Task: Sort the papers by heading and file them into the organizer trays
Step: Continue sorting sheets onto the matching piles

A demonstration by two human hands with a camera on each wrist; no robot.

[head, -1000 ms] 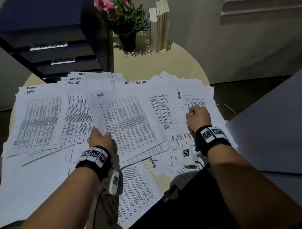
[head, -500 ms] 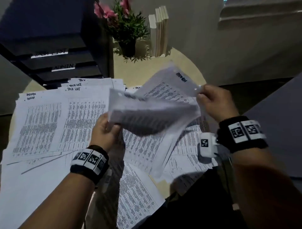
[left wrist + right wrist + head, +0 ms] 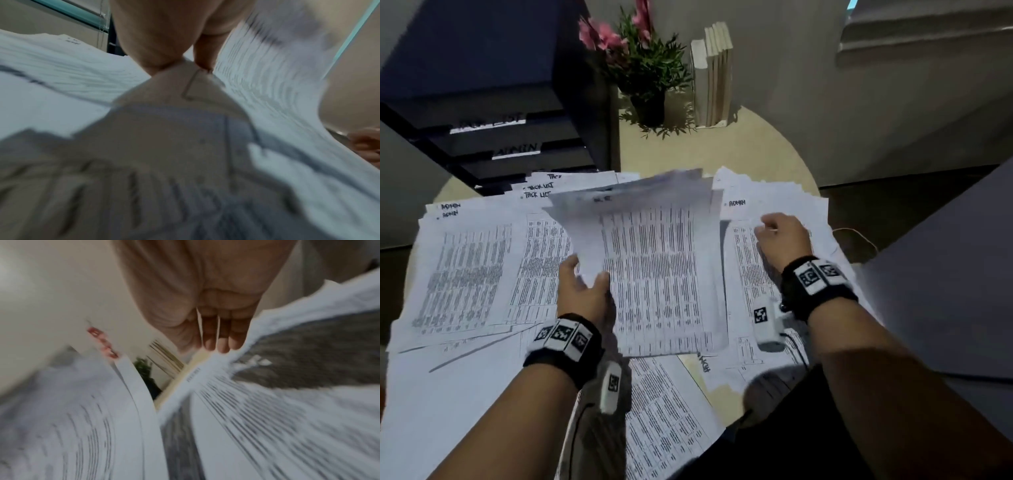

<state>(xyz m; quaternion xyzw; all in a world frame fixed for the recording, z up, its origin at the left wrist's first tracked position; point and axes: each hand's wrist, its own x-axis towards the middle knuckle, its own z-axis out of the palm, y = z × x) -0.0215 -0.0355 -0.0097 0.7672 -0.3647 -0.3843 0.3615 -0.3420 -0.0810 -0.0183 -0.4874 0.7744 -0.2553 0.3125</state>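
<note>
My left hand (image 3: 585, 277) pinches the lower left edge of a lifted stack of printed sheets (image 3: 661, 274) over the table's middle; its heading is blurred. The left wrist view shows thumb and finger of the left hand (image 3: 185, 65) clamped on a paper corner. My right hand (image 3: 774, 229) rests on a sheet headed ADMIN (image 3: 743, 212) on the right pile, and the right wrist view shows its fingers (image 3: 216, 344) fairly straight, with their tips at the paper. The black organizer (image 3: 571, 102) stands at the back left, its trays labelled TASK LIST (image 3: 486, 125) and ADMIN (image 3: 517, 150).
An ADMIN pile (image 3: 465, 267) and a TASK LIST pile (image 3: 541, 192) lie in front of the organizer. More sheets (image 3: 671, 421) hang over the round table's (image 3: 756, 154) near edge. A potted plant (image 3: 643, 68) and upright books (image 3: 712, 75) stand at the back. A grey surface (image 3: 945, 274) is on the right.
My right hand lifted an ADMIN sheet out, then brought it down onto the right pile. My left hand raised the middle stack off the table and holds it up.
</note>
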